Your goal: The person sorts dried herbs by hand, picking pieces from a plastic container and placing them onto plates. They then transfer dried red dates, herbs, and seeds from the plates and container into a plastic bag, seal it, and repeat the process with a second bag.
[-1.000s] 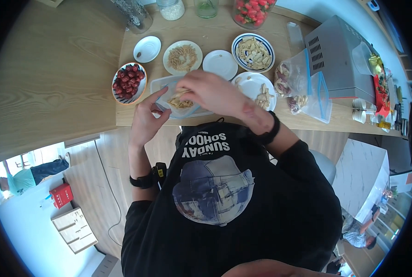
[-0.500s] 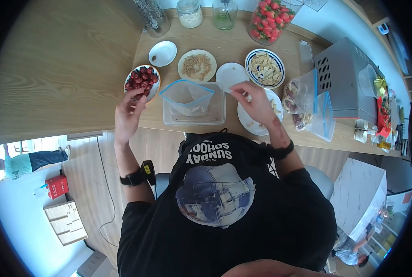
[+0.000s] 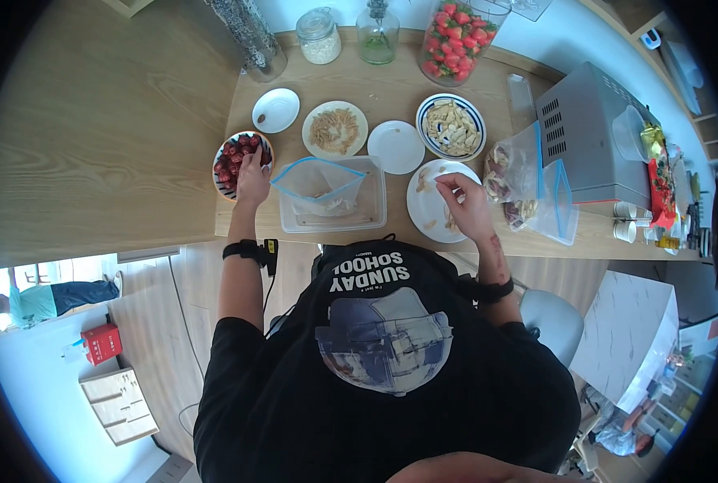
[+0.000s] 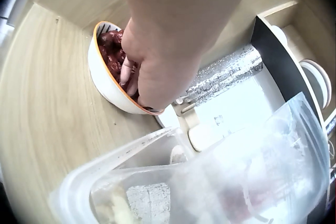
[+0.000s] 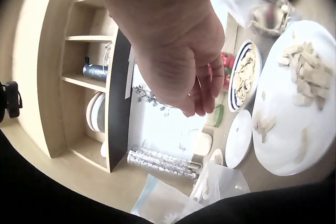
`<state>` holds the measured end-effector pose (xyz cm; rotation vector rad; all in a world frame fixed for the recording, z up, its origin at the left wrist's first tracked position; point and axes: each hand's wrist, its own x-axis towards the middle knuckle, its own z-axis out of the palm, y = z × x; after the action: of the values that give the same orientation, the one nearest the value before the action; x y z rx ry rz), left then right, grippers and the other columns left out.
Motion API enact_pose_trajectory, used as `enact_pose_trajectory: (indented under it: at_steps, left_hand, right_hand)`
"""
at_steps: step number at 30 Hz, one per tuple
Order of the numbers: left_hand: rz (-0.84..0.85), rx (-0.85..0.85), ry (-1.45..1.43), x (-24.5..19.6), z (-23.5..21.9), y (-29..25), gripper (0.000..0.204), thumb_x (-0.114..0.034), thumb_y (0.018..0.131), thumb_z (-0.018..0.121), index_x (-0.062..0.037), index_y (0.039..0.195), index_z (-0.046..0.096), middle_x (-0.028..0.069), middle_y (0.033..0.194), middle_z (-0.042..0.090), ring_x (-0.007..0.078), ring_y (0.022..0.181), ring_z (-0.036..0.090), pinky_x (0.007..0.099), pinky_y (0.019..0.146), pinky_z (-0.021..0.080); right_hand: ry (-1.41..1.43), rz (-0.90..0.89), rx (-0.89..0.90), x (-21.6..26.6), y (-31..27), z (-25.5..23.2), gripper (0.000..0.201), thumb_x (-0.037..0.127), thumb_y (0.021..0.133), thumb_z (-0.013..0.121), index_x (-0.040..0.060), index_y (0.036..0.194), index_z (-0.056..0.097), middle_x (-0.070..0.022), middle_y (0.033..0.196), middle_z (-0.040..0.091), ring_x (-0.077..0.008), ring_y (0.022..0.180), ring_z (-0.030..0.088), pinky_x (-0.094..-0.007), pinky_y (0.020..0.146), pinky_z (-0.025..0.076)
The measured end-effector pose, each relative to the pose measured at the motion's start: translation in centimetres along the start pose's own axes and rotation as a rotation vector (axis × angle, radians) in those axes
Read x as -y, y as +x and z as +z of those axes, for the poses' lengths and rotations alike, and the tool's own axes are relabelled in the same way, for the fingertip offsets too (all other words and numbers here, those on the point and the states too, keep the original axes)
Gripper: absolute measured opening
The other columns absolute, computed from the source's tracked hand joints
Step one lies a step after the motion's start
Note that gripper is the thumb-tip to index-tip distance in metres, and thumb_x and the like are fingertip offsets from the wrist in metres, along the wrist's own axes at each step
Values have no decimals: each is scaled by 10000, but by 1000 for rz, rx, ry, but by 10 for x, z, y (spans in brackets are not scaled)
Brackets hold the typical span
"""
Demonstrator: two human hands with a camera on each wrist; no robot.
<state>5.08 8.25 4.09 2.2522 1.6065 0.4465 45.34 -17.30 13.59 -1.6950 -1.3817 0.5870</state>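
My left hand [image 3: 253, 183] reaches into the bowl [image 3: 221, 187] of dark red fruits [image 3: 232, 157]. In the left wrist view, that hand's bent fingers [image 4: 129, 71] touch the fruits [image 4: 111, 50]; their tips are partly hidden, so a grip cannot be confirmed. Over the large white plate [image 3: 420, 211] with pale pieces hovers my right hand [image 3: 470, 208], its fingers loosely bent. Nothing shows between its fingers [image 5: 202, 95] in the right wrist view. Between the hands, a clear zip bag [image 3: 335, 197] with a blue-edged open mouth stands in a clear plastic box [image 3: 377, 216].
Behind the box are a small plate [image 3: 277, 110], a plate of pale strips [image 3: 335, 129], a white plate [image 3: 397, 147] and a blue-rimmed plate of slices [image 3: 453, 127]. Jars line the back, one with strawberries [image 3: 455, 44]. Filled bags [image 3: 520, 169] lie right, beside a grey appliance [image 3: 588, 133].
My hands have drawn apart from the bag. The left has moved to the bowl and dipped its fingers among the fruits; the right has moved over the large white plate.
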Motion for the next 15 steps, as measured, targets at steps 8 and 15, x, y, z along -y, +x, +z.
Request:
enact_pose_trajectory:
  at_steps: [8, 15]
  left_hand:
    - [-3, -80, 21, -2, -2, -10, 311, -167, 891, 675, -49, 1170, 603, 174, 1145, 569, 353, 996, 636, 442, 855, 521]
    - [-104, -27, 50, -12, -17, -14, 362, -223, 878, 691, -98, 1195, 570, 147, 1065, 658, 357, 956, 659, 466, 810, 532]
  right_hand:
    - [0, 54, 38, -13, -3, 3, 144, 120, 920, 679, 13, 1009, 715, -79, 893, 730, -153, 727, 656, -287, 675, 519]
    - [13, 43, 64, -15, 3, 9, 139, 119, 923, 676, 15, 1006, 714, -73, 881, 724, -152, 732, 659, -287, 675, 519]
